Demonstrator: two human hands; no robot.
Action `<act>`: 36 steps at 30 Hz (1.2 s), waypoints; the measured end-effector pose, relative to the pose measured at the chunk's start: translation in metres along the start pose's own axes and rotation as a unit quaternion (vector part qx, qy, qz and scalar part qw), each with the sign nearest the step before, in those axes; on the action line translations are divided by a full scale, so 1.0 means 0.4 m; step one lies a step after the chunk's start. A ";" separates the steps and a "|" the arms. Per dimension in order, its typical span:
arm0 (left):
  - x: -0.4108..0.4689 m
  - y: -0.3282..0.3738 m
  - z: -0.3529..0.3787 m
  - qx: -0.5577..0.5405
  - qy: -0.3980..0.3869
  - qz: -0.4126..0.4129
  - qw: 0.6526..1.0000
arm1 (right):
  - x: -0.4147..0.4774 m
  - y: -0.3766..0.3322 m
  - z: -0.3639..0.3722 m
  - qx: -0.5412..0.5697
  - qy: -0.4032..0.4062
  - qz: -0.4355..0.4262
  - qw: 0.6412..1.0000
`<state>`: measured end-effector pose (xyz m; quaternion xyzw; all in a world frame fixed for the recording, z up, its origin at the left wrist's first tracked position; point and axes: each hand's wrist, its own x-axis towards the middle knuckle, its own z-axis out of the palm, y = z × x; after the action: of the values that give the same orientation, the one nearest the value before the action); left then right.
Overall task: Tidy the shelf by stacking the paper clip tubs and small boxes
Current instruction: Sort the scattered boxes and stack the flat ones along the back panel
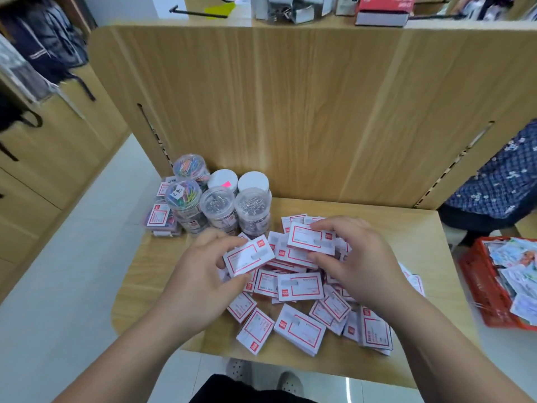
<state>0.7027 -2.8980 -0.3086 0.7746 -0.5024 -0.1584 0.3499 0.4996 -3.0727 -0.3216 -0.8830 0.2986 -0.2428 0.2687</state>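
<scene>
Your left hand [200, 274] pinches one box [248, 258] by its edges. Your right hand [357, 257] grips a second box [312, 238]. Both boxes are just above the heap [299, 286] in the middle of the shelf [151, 280]. Drag a wrist through that loose heap and boxes near the front edge may slide off. Swing left carelessly and you may topple the stacked tubs [216, 205] at the back left. You have six tub tops showing, two boxes held, and roughly twenty or more overlapping in the heap.
</scene>
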 end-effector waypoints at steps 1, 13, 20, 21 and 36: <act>0.009 0.011 -0.005 0.002 -0.001 0.006 1.000 | 0.005 0.003 -0.011 -0.006 0.003 0.002 1.000; 0.159 0.093 0.016 0.001 -0.088 0.150 0.985 | -0.009 -0.019 -0.146 -0.061 0.018 0.049 0.997; 0.205 0.135 0.101 0.023 -0.119 0.143 0.982 | -0.041 0.061 -0.174 -0.086 0.070 0.096 0.989; 0.209 0.145 0.114 0.026 -0.124 0.137 0.982 | -0.041 0.081 -0.173 -0.087 0.075 0.103 0.988; 0.385 0.232 0.298 0.190 -0.076 0.016 0.979 | 0.080 0.392 -0.157 -0.058 0.003 0.077 0.995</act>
<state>0.6384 -3.1039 -0.3112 0.8048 -0.5603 -0.1130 0.1598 0.4229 -3.2205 -0.3639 -0.8705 0.3804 -0.2066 0.2341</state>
